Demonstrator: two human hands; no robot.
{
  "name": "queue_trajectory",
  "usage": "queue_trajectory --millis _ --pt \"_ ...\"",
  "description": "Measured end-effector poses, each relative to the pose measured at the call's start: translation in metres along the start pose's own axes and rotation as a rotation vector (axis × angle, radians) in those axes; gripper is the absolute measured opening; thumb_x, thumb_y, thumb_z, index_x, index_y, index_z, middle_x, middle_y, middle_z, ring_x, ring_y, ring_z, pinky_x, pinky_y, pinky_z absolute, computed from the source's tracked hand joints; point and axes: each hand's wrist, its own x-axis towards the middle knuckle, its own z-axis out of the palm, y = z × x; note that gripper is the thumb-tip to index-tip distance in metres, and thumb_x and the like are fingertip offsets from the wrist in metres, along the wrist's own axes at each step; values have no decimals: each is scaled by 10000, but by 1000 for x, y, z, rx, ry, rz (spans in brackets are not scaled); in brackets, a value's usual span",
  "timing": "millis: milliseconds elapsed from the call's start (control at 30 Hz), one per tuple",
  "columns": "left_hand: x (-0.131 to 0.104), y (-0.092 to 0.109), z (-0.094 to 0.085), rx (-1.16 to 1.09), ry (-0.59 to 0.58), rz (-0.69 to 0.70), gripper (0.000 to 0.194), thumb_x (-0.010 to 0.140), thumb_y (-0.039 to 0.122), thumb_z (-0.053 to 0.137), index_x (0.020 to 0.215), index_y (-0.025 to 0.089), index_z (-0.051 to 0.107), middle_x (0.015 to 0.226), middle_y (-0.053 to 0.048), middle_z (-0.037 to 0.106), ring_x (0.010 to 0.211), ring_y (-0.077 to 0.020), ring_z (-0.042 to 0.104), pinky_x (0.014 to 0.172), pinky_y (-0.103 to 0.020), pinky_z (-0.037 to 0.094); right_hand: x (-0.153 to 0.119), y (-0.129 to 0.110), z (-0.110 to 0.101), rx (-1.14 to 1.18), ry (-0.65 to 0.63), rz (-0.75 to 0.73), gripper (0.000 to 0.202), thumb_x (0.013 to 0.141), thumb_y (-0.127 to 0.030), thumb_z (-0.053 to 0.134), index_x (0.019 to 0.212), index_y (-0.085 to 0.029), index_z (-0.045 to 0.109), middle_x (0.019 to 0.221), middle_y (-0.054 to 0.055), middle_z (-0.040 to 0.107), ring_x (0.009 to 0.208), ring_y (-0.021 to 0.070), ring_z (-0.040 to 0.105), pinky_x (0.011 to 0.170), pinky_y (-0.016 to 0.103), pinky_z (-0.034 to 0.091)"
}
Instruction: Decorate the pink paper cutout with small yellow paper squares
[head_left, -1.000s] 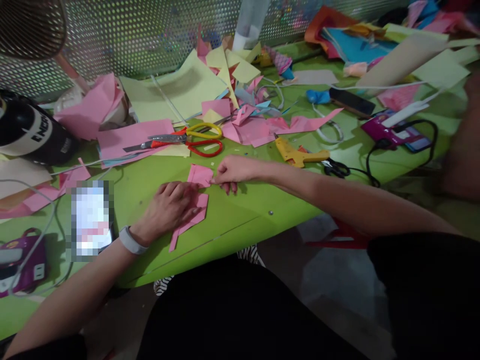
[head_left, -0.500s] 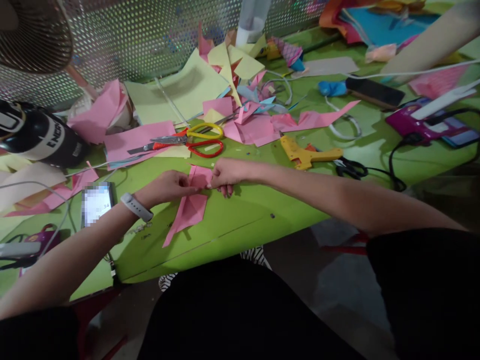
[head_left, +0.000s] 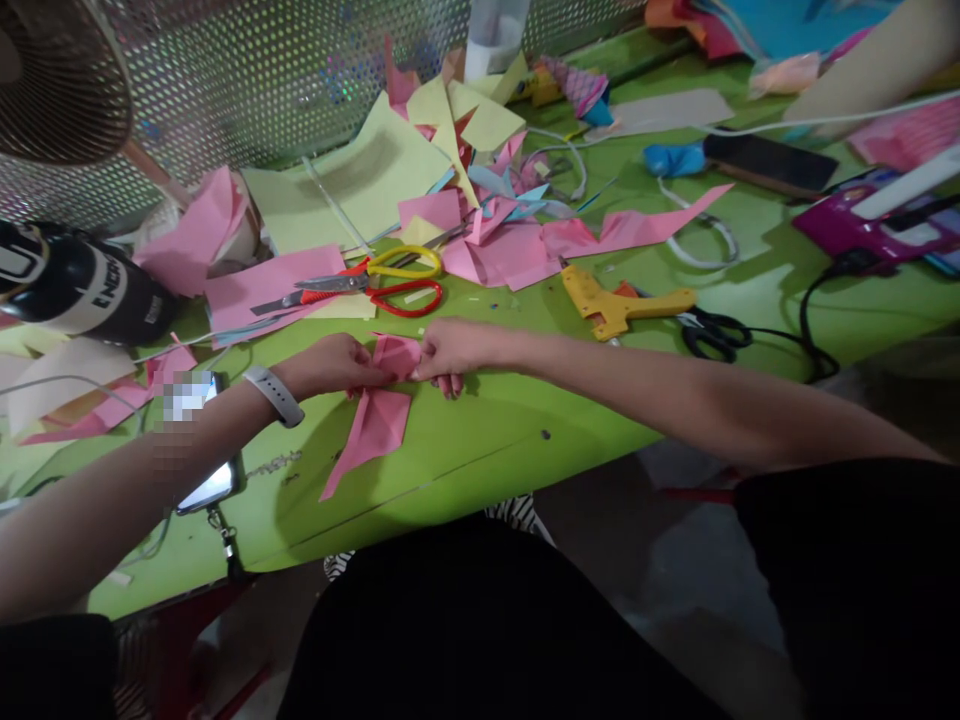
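A small folded piece of pink paper [head_left: 397, 357] is pinched between my two hands, just above the green table [head_left: 480, 425]. My left hand [head_left: 341, 364], with a pale band at the wrist, grips its left side. On its right edge my right hand [head_left: 448, 355] is closed, fingers curled under. Below my left hand a second pink paper piece [head_left: 379, 425] with a narrow tail lies on the table. Scissors with red and yellow handles [head_left: 401, 280] rest just beyond my hands. Farther right is a yellow glue gun [head_left: 619, 300].
Pink, yellow and blue paper scraps [head_left: 487, 210] pile up at the back. A black bottle [head_left: 90, 290] and a fan [head_left: 60, 80] stand at left. A lit phone [head_left: 210, 490] lies under my left forearm. Black scissors [head_left: 716, 335], a dark phone [head_left: 772, 163] and cables are at right.
The pink paper between my hands now looks more bent and curved. My left hand has curled in slightly around its side. The view has shifted a little.
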Motion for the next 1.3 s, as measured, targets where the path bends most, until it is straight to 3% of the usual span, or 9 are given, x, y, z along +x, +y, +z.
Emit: queue_trajectory --millis 200,500,767,933,1033,1200,1300 --pt "-3 4 0 -8 -5 2 515 740 662 639 526 194 610 554 -29 624 527 -143 504 562 -290 349 -1 -1 -1 -21 11 4 164 894 -208 694 773 -97 682 512 8 651 463 111 637 513 236 549" --pt "-1 -2 -5 -24 -38 5 303 714 479 662 600 198 645 622 -16 662 590 -160 537 595 -288 358 -6 -5 -1 -22 29 -2 210 895 -185 693 706 -104 652 489 -3 646 398 84 594 463 194 504" --pt "-7 3 -9 97 -35 1 178 680 352 615 640 180 633 595 -13 587 570 -162 506 555 -282 304 -4 -2 -2 -53 27 -33 227 901 -225 687 712 -104 653 489 -9 641 457 100 636 501 206 524" --pt "-10 6 -7 144 -16 22 158 672 312 601 741 181 655 653 -17 613 620 -188 565 553 -281 338 0 2 0 -41 30 -55 243 892 -264 685 704 -110 664 472 -12 623 460 104 625 515 225 533" --pt "-11 -1 -2 134 47 76 216 689 328 604 846 186 647 763 -27 664 680 -193 601 582 -276 396 -3 4 1 -32 58 -77 264 884 -253 677 657 -123 647 501 5 640 473 106 626 539 242 539" --pt "-14 -5 9 107 369 65 432 743 530 642 979 169 624 938 -76 699 793 -216 646 649 -300 471 -23 12 4 47 181 -184 241 881 -266 655 673 -147 625 562 8 663 473 102 618 509 236 504" --pt "-14 -2 17 83 393 82 376 748 493 664 938 172 624 919 -76 709 768 -219 660 638 -313 493 -37 20 10 20 303 -251 235 885 -337 647 734 -157 637 632 11 691 495 108 626 491 241 461"
